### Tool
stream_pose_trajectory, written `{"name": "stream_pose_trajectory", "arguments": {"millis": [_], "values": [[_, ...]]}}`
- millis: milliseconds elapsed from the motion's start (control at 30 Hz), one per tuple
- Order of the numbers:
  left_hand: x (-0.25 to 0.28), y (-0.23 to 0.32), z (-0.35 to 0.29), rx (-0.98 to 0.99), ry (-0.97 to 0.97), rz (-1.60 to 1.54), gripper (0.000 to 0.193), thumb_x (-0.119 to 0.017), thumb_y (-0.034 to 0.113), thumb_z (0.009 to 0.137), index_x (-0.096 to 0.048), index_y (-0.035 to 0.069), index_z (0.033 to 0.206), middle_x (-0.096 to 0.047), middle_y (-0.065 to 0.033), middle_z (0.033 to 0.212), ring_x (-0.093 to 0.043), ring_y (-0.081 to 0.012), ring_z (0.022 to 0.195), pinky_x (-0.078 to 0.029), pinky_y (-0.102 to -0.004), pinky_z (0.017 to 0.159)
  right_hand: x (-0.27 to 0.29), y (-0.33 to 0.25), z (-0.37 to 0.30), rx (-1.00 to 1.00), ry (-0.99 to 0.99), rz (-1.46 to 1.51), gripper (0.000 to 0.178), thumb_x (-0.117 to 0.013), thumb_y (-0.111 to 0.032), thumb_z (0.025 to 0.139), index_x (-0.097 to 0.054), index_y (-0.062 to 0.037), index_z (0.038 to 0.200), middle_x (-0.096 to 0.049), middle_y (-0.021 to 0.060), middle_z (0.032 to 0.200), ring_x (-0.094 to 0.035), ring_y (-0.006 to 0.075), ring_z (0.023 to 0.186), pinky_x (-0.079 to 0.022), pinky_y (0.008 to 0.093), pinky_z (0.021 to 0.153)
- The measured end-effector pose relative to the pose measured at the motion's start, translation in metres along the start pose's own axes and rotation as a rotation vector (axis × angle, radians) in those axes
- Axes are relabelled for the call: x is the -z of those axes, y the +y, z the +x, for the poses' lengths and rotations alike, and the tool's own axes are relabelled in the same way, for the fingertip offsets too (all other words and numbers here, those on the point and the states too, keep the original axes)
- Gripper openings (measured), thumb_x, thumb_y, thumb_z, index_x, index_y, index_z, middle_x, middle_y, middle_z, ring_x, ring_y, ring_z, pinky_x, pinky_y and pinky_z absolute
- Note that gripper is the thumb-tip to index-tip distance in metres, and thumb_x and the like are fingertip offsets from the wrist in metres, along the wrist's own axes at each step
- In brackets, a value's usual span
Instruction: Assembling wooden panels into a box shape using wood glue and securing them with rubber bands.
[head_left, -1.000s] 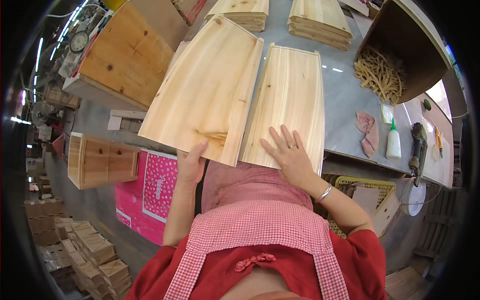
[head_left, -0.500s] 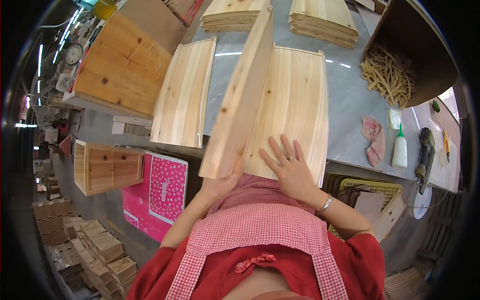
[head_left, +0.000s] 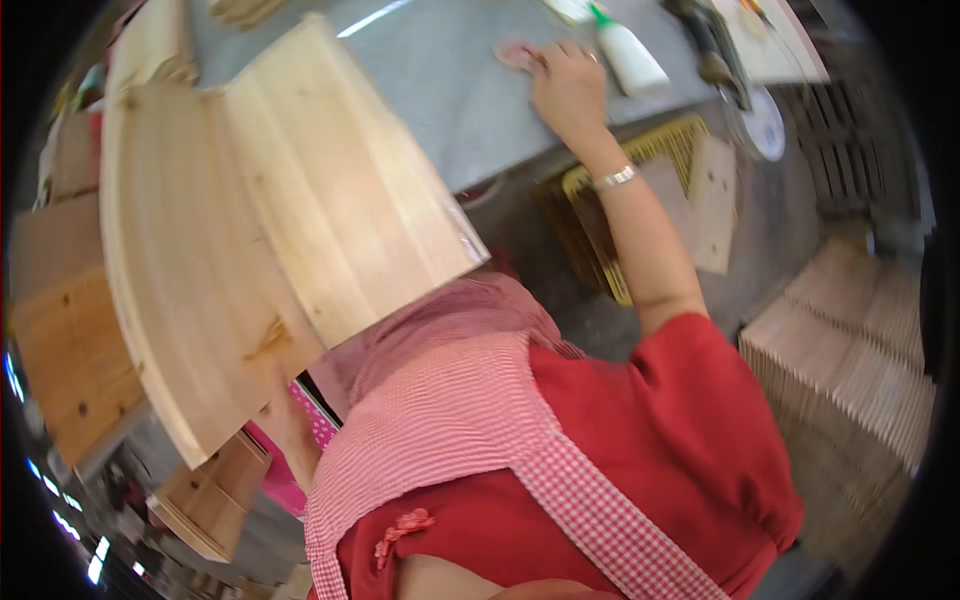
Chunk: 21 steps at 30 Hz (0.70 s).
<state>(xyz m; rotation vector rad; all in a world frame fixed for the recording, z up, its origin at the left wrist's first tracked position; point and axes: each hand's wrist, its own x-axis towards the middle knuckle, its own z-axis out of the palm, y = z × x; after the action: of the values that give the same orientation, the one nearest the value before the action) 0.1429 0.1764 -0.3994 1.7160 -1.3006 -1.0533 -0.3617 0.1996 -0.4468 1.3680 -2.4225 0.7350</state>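
Two pale wooden panels, joined along one long edge, lie at my left. The left panel point(head_left: 190, 260) stands tilted up, and the other panel point(head_left: 340, 200) lies toward the grey table. My left hand point(head_left: 286, 412) supports the tilted panel at its near end; its fingers are mostly hidden behind the wood. Reaching out over the table, my right hand point(head_left: 570, 88) has its fingers closed on a crumpled pink cloth point(head_left: 514, 53). A white squeeze bottle with a green nozzle point(head_left: 632, 60) lies close to the right of that hand.
A dark power tool point(head_left: 712, 55) rests at the grey table's point(head_left: 450, 110) right edge. Under it are a yellow crate point(head_left: 610, 275) and a white disc point(head_left: 765, 125). Stacked wooden slats point(head_left: 850, 330) stand at the right, a wooden box point(head_left: 215, 495) at lower left.
My right hand has left the flat panel and moved to the pink cloth. My view has turned right, and the raised panel now leans further left in my left hand.
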Motion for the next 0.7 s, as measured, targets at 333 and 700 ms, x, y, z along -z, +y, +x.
{"name": "stream_pose_trajectory", "arguments": {"millis": [333, 700], "values": [[-0.004, 0.016, -0.002, 0.058, 0.096, -0.081, 0.05, -0.072, 0.017, 0.091, -0.054, -0.007, 0.132, -0.062, -0.0109, 0.127, -0.061, -0.0185, 0.109, -0.049, -0.0346, 0.096, 0.028, 0.041, -0.106, -0.054, 0.288, 0.242, 0.035, -0.072, -0.018, 0.08, -0.066, -0.0028, 0.112, -0.066, 0.0129, 0.111, -0.058, 0.0329, 0.109, -0.041, 0.0434, 0.097], [0.003, 0.011, 0.004, 0.106, 0.091, -0.2, 0.053, -0.07, 0.013, 0.093, -0.048, -0.003, 0.138, -0.057, -0.0111, 0.133, -0.058, -0.0205, 0.115, -0.049, -0.0375, 0.1, 0.053, 0.129, -0.324, -0.48, -0.573, -0.391, 0.066, -0.065, -0.021, 0.087, -0.04, 0.0065, 0.141, -0.039, 0.0256, 0.15, -0.042, 0.0445, 0.134, -0.039, 0.049, 0.108]]}}
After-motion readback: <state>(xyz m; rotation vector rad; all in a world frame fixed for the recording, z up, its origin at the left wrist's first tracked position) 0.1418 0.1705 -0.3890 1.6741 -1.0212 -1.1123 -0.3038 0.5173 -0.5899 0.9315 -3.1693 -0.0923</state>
